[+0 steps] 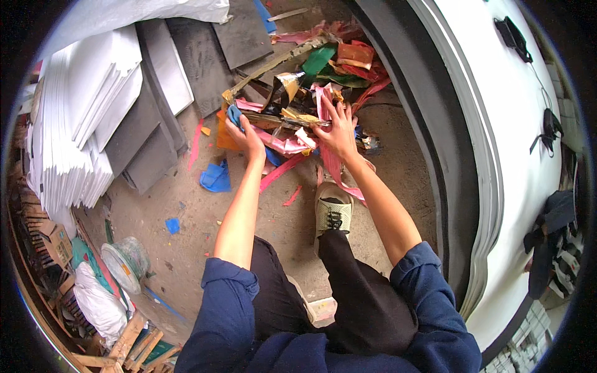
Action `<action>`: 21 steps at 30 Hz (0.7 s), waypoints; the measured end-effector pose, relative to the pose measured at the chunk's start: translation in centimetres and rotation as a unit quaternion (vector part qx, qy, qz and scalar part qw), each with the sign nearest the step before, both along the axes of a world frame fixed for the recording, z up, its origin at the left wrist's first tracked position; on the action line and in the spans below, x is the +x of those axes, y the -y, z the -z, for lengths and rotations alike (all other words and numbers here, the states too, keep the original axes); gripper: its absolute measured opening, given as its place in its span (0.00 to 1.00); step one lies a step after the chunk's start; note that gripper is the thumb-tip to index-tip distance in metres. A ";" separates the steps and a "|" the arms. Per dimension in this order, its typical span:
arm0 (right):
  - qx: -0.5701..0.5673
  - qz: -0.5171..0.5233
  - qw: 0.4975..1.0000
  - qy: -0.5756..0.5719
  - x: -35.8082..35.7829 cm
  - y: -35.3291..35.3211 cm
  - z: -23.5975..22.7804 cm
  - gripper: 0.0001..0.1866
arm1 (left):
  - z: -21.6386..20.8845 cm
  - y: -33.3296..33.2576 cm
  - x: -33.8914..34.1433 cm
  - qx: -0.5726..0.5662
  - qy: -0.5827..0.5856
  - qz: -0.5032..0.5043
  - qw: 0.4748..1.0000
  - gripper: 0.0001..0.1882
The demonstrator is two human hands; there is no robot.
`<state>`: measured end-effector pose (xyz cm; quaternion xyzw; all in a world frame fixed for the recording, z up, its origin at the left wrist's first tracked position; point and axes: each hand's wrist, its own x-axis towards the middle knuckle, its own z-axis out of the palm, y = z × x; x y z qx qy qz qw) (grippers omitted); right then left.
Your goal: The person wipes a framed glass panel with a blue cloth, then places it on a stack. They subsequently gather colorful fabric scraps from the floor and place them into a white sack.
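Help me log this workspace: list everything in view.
Sheets: many, white, left
Boards: several, dark grey, beside sheets
Sheeting: one, white, top left
Strips: several, pink, central heap
Scraps: many, blue, green, orange, around heap
Tub: one, whitish, lower left
Bag: one, white, below tub
Wood pieces: several, brown, bottom left
Layered slabs: several, white and grey, right
Small objects: two, black, upper right
Cloth: count unclear, dark, far right
Shoes: two, pale, lower centre
Trousers: one pair, black, bottom
Sleeves: two, navy, bottom
Left hand: one, heap's left
Right hand: one, over strips
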<state>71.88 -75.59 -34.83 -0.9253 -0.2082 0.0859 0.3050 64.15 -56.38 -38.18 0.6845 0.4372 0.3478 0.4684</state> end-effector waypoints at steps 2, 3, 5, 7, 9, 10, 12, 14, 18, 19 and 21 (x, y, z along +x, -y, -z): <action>0.034 -0.019 0.999 -0.020 -0.2 -0.2 -0.5 0.41 | -1.0 -0.1 -1.1 -0.031 -0.001 0.023 0.999 0.32; 0.042 -0.024 0.999 0.007 -0.4 0.3 -0.6 0.41 | -3.9 1.0 -0.9 -0.052 -0.008 0.062 0.997 0.35; 0.192 -0.051 0.980 -0.007 -1.4 -0.6 -1.1 0.44 | -3.7 -0.3 -2.0 -0.087 0.014 0.076 0.993 0.43; 0.263 0.020 0.962 -0.067 -1.5 -1.1 -1.3 0.45 | -2.9 -1.0 -1.8 -0.060 -0.009 0.058 0.996 0.49; 0.087 0.085 0.992 0.037 -0.9 -0.1 -1.2 0.42 | -4.1 0.0 -1.3 -0.072 -0.021 0.095 0.993 0.57; 0.019 0.089 0.995 0.041 -0.3 -0.2 -1.9 0.41 | -4.2 -0.1 -1.4 -0.081 -0.029 0.091 0.992 0.57; -0.053 0.052 0.997 0.011 1.1 0.1 -3.2 0.39 | -4.6 -0.2 -1.9 -0.090 -0.024 0.110 0.990 0.58; -0.024 0.015 0.999 -0.043 2.7 0.7 -3.4 0.38 | -4.2 -1.0 -2.3 -0.113 -0.021 0.098 0.989 0.57; -0.047 -0.027 0.983 0.177 5.7 0.9 -5.1 0.41 | -5.8 0.9 -2.7 -0.138 -0.081 0.056 0.986 0.57; -0.077 -0.010 0.977 0.200 6.9 0.8 -4.4 0.43 | -6.1 1.5 -2.8 -0.158 -0.116 0.060 0.979 0.58; -0.139 0.010 0.973 0.186 9.1 0.2 -3.5 0.46 | -6.1 2.2 -2.8 -0.194 -0.170 0.054 0.965 0.60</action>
